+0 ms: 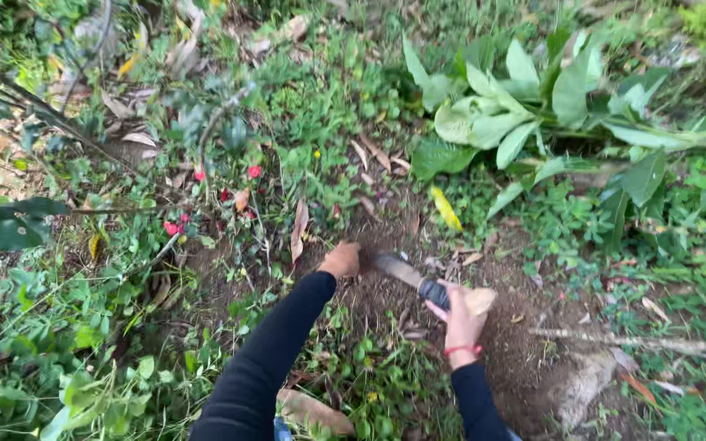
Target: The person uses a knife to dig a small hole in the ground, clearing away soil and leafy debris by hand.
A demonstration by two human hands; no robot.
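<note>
Bare patch of dark brown soil [418,314] among green weeds. Broad grey steel blade with wooden handle [406,272] lies angled into it; likely heavy, rigid, sharp-edged, so grip at handle. Right hand [462,317] grasps handle. Left hand [341,260] clenched on soil; contents unclear.

blade tip [379,260] blurred — soil-hidden, sleeves edge-cut

Both arms wear long black sleeves, with what looks like a red band at the right wrist [462,350].
</note>
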